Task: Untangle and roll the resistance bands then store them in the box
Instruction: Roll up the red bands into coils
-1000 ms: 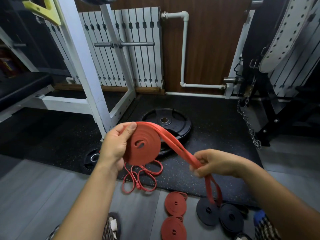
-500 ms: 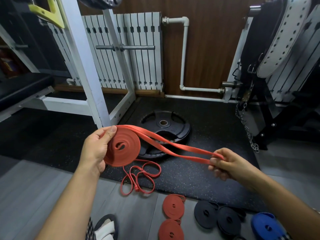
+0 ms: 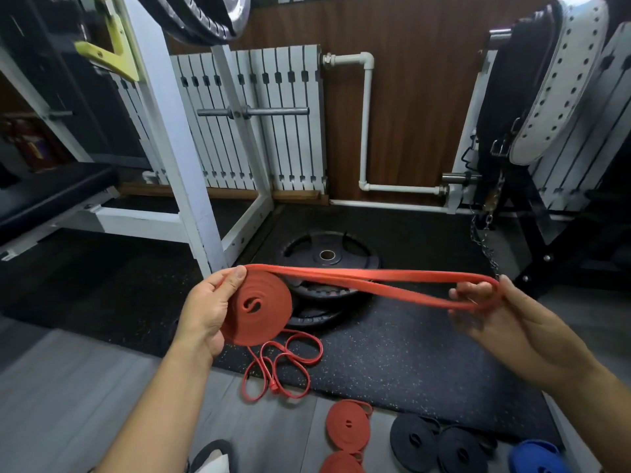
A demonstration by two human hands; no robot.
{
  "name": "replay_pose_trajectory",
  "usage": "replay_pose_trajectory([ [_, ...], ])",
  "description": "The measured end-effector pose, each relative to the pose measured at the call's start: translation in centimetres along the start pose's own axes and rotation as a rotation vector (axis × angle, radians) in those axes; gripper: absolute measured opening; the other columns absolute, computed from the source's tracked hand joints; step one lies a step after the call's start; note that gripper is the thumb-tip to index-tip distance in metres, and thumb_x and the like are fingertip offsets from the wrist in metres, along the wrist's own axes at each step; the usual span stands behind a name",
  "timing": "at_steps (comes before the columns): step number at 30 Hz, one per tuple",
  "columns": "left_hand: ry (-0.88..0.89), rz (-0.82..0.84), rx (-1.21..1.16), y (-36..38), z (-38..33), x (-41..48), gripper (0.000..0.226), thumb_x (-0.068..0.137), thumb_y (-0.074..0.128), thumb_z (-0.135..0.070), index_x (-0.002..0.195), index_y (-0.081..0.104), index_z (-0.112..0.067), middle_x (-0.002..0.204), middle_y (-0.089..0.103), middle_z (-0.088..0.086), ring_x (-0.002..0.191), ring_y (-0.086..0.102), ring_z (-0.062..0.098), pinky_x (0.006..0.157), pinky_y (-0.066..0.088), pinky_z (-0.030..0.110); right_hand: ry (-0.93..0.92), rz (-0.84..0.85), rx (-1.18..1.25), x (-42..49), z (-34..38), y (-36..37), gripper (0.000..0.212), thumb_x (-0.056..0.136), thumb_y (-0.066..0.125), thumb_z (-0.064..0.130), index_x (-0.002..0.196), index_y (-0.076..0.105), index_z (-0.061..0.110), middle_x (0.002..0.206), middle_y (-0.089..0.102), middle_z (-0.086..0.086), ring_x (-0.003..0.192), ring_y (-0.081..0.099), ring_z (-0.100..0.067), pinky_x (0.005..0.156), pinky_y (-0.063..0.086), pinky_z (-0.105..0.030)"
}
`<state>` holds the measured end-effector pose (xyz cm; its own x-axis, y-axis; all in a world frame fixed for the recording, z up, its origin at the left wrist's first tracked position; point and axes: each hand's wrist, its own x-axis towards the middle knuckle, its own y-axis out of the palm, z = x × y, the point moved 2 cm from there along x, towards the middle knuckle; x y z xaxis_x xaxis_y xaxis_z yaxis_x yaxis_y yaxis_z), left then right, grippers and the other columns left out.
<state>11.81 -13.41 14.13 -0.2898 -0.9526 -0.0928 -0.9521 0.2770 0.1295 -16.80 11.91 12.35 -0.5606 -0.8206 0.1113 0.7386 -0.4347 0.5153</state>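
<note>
Two hands on one red band [image 3: 269,319]: the left hand [image 3: 208,312] clasps its rolled coil, thumb over the top, and the right hand [image 3: 495,312] curls its fingers through the free loop, stretched level above the black mat [image 3: 392,363]. At the mat's near edge a thin red cord [image 3: 283,367] lies tangled; rolled bands [image 3: 346,426] sit on the grey floor beside it.

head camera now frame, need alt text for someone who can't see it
A person's left hand grips the coiled part of a red resistance band while the right hand holds its loose looped end pulled out sideways. On the gym floor below lie a tangled thin red band, rolled red bands, black rolls, a blue roll and black weight plates.
</note>
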Motion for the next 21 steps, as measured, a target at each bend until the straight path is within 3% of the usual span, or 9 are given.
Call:
replay_pose_trajectory([
  [1, 0.0, -0.003, -0.006, 0.0, -0.1, 0.1, 0.009, 0.086, 0.061, -0.021, 0.08, 0.065, -0.016, 0.058, 0.068, -0.004, 0.063, 0.059, 0.019, 0.067, 0.05, 0.033, 0.042, 0.024, 0.05, -0.2, -0.2, 0.2, 0.056, 0.103, 0.012, 0.032, 0.127, 0.041, -0.01, 0.139, 0.036, -0.026, 0.137, 0.026, -0.029, 0.117, -0.003, -0.038],
  [2, 0.012, 0.003, 0.0, 0.0, -0.2, 0.1, 0.009, 0.086, 0.061, -0.022, 0.079, 0.066, -0.016, 0.058, 0.068, -0.004, 0.064, 0.059, 0.019, 0.066, 0.05, 0.032, 0.101, 0.026, 0.023, -0.2, -0.7, 0.6, 0.05, 0.103, 0.024, 0.031, 0.12, 0.048, -0.01, 0.133, 0.043, -0.027, 0.133, 0.034, -0.029, 0.117, 0.004, -0.039],
  [4, 0.071, 0.038, 0.048, 0.2, -0.5, -0.1, 0.008, 0.084, 0.062, -0.022, 0.079, 0.066, -0.017, 0.059, 0.068, -0.006, 0.064, 0.059, 0.016, 0.063, 0.05, 0.03, 0.369, 0.168, 0.066, 0.2, -1.9, 1.3, 0.042, 0.067, 0.082, 0.034, 0.079, 0.067, -0.004, 0.091, 0.065, -0.021, 0.093, 0.065, -0.023, 0.094, 0.05, -0.042],
  [5, 0.11, 0.062, 0.079, 0.5, -0.6, -0.2, 0.007, 0.083, 0.062, -0.022, 0.079, 0.066, -0.018, 0.06, 0.068, -0.007, 0.063, 0.059, 0.014, 0.061, 0.05, 0.028, 0.445, 0.055, -0.035, 0.2, -2.7, 0.7, 0.042, 0.046, 0.092, 0.033, 0.065, 0.068, 0.004, 0.074, 0.066, -0.014, 0.071, 0.067, -0.02, 0.072, 0.058, -0.038],
  [7, 0.187, 0.11, 0.149, 1.0, -0.9, -0.6, 0.005, 0.081, 0.064, -0.018, 0.078, 0.067, -0.02, 0.062, 0.068, -0.009, 0.064, 0.06, 0.009, 0.061, 0.05, 0.021, 0.581, -0.067, -0.38, -0.4, -4.0, -0.1, 0.02, 0.064, 0.08, 0.025, 0.07, 0.07, 0.009, 0.073, 0.066, -0.01, 0.057, 0.064, -0.016, 0.055, 0.054, -0.025],
  [9, 0.261, 0.166, 0.23, 1.4, -1.0, -1.0, 0.008, 0.081, 0.067, -0.016, 0.077, 0.069, -0.022, 0.065, 0.068, -0.01, 0.067, 0.061, 0.007, 0.066, 0.05, 0.02, 0.674, 0.0, -0.855, -1.0, -5.4, 0.0, 0.015, 0.09, 0.056, 0.016, 0.096, 0.069, 0.011, 0.091, 0.066, -0.004, 0.069, 0.064, -0.013, 0.057, 0.045, -0.018],
  [12, 0.412, 0.317, 0.425, 2.5, -1.0, -1.7, 0.005, 0.074, 0.072, -0.024, 0.075, 0.068, -0.027, 0.07, 0.068, -0.018, 0.068, 0.06, -0.004, 0.071, 0.047, 0.014, 0.516, 0.128, -1.261, -1.1, -5.7, 2.0, 0.022, 0.092, 0.055, 0.019, 0.113, 0.061, 0.018, 0.102, 0.063, 0.011, 0.091, 0.061, -0.005, 0.076, 0.045, -0.015],
  [16, 0.57, 0.454, 0.691, 4.3, -0.7, -2.9, 0.006, 0.07, 0.062, -0.034, 0.075, 0.062, -0.039, 0.079, 0.062, -0.037, 0.079, 0.058, -0.011, 0.071, 0.04, 0.004, 0.232, 0.169, -1.062, 0.0, -5.3, 6.7, 0.016, 0.088, 0.06, 0.02, 0.092, 0.063, 0.034, 0.097, 0.067, 0.015, 0.092, 0.061, 0.002, 0.085, 0.048, -0.016],
  [21, 0.547, 0.523, 0.614, 4.8, -0.4, -3.0, 0.007, 0.071, 0.065, -0.032, 0.078, 0.066, -0.034, 0.08, 0.067, -0.025, 0.077, 0.061, -0.005, 0.072, 0.044, 0.01, 0.116, 0.275, -0.853, 1.3, -6.7, 11.8, 0.037, 0.084, 0.065, 0.013, 0.118, 0.058, 0.022, 0.114, 0.061, 0.006, 0.104, 0.058, -0.001, 0.086, 0.046, -0.01],
])
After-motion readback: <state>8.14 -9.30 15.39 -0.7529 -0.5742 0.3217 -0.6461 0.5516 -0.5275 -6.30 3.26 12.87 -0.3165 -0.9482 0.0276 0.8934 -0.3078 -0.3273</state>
